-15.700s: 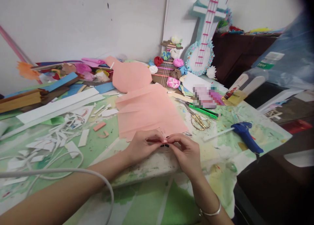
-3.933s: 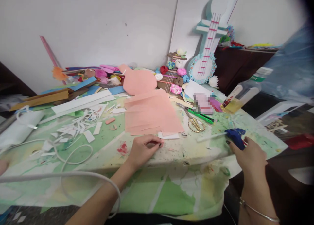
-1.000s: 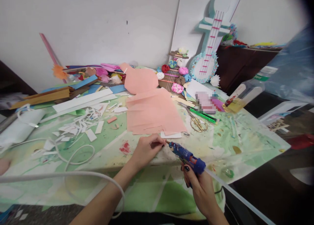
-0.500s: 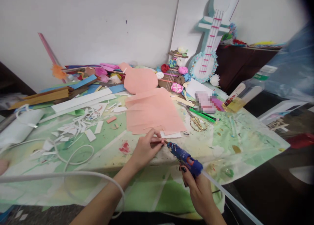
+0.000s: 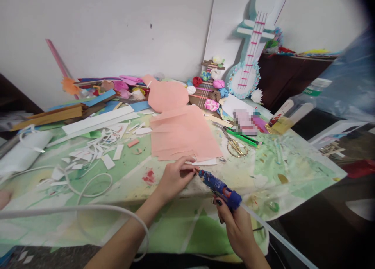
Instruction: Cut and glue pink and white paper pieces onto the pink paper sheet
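Note:
My right hand (image 5: 236, 226) is wrapped around a blue glue gun (image 5: 221, 189), its nozzle pointing up and left. A long translucent glue stick (image 5: 278, 235) runs out of the gun's back end. Right at the nozzle tip, my left hand (image 5: 177, 177) has its fingers pinched together; whatever sits between them is too small to make out. Just beyond those fingers lies a sheet of salmon-pink paper (image 5: 184, 134) with a white piece (image 5: 209, 161) under its near edge. Behind the sheet is a rounded pink cut-out (image 5: 168, 95) with a narrow neck.
White scraps (image 5: 96, 147) and a looping white cable (image 5: 102, 208) cover the left side. Scissors (image 5: 236, 147), a green cutter (image 5: 241, 138) and a bottle (image 5: 293, 108) are to the right. A decorated model lute (image 5: 249, 54) leans at the back. Another person's hand (image 5: 4, 198) shows at the left edge.
Almost nothing differs. My left fingers have shifted very slightly at the nozzle tip, and the glue gun stays nearly in place.

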A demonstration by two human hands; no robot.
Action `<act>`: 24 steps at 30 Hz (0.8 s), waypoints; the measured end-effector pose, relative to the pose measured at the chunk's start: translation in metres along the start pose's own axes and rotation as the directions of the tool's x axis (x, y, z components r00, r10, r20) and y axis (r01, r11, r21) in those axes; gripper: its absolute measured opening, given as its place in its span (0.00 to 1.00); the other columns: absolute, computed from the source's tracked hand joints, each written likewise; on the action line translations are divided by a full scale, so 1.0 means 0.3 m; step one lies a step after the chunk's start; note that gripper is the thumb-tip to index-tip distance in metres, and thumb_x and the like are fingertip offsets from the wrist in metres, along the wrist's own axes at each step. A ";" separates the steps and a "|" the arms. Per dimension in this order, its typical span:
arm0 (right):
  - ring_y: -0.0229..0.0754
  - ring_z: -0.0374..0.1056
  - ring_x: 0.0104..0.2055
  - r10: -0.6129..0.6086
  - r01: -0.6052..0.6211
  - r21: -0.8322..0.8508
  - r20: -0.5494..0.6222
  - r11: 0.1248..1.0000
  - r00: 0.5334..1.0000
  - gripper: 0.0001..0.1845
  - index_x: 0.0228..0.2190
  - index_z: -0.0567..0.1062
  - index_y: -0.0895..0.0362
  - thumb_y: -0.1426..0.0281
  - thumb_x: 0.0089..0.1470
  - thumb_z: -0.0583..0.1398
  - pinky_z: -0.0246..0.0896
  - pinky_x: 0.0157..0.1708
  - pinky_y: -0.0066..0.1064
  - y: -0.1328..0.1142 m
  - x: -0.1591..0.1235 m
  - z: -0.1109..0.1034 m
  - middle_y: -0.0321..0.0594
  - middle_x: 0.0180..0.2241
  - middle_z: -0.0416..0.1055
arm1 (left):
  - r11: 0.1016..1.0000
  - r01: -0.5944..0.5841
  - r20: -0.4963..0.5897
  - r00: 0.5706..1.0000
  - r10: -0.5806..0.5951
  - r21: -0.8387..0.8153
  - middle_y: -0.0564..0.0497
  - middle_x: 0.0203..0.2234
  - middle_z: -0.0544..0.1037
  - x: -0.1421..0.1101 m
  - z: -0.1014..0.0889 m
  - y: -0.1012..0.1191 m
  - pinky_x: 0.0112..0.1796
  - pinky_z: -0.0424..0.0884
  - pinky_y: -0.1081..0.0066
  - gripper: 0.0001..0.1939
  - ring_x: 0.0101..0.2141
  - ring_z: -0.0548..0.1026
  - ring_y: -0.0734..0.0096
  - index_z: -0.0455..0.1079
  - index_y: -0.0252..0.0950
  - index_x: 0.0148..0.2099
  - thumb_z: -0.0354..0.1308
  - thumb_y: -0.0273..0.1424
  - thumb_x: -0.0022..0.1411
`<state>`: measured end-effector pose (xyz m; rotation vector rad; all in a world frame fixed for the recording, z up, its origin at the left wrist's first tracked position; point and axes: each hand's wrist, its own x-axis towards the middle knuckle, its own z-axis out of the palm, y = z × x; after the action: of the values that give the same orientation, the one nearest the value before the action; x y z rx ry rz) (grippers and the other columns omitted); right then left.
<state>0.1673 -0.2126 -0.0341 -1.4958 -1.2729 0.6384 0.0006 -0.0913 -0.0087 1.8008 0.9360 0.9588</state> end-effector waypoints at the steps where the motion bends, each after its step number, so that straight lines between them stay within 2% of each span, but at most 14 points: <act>1: 0.40 0.61 0.22 0.002 -0.002 -0.003 0.002 1.000 1.000 0.17 0.32 0.73 0.58 0.57 0.57 0.56 0.55 0.19 0.27 0.001 0.000 -0.002 0.37 0.19 0.64 | 1.000 -0.001 -0.003 1.000 0.001 0.008 0.48 0.33 0.82 0.001 -0.001 0.000 0.42 0.75 0.68 0.11 0.37 0.81 0.65 0.68 0.35 0.43 0.58 0.24 0.56; 6: 0.39 0.62 0.24 0.001 0.000 -0.031 0.010 1.000 1.000 0.17 0.31 0.72 0.59 0.57 0.58 0.55 0.56 0.20 0.27 0.013 0.002 -0.013 0.39 0.21 0.66 | 0.999 -0.006 0.004 1.000 0.007 -0.045 0.47 0.35 0.82 0.002 0.000 -0.008 0.40 0.77 0.71 0.08 0.36 0.81 0.67 0.73 0.33 0.40 0.58 0.24 0.56; 14: 0.38 0.61 0.22 -0.020 0.020 -0.034 0.006 0.999 1.000 0.17 0.31 0.72 0.59 0.58 0.58 0.55 0.55 0.20 0.26 0.020 -0.004 -0.014 0.35 0.19 0.62 | 0.999 -0.024 -0.002 1.000 0.024 -0.040 0.48 0.34 0.82 0.002 0.002 -0.017 0.40 0.77 0.72 0.08 0.36 0.81 0.68 0.74 0.33 0.40 0.59 0.25 0.57; 19: 0.39 0.62 0.21 -0.015 0.015 -0.014 -0.028 1.000 0.999 0.17 0.31 0.73 0.59 0.57 0.57 0.57 0.57 0.20 0.27 0.019 -0.005 -0.017 0.36 0.18 0.65 | 0.999 -0.018 0.002 1.000 0.018 -0.048 0.48 0.34 0.82 0.005 0.002 -0.012 0.41 0.77 0.72 0.08 0.36 0.81 0.68 0.74 0.33 0.40 0.58 0.24 0.57; 24: 0.39 0.62 0.21 0.004 -0.004 0.002 -0.006 1.000 1.000 0.17 0.31 0.74 0.59 0.58 0.57 0.56 0.58 0.20 0.27 0.009 -0.011 -0.008 0.37 0.19 0.66 | 0.998 0.008 0.010 1.000 -0.008 -0.057 0.47 0.34 0.82 -0.001 0.002 -0.016 0.41 0.77 0.71 0.08 0.37 0.81 0.67 0.74 0.33 0.40 0.59 0.26 0.57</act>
<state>0.1693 -0.2162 -0.0365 -1.4979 -1.2642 0.6378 0.0002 -0.0901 -0.0133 1.7516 0.9003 0.9611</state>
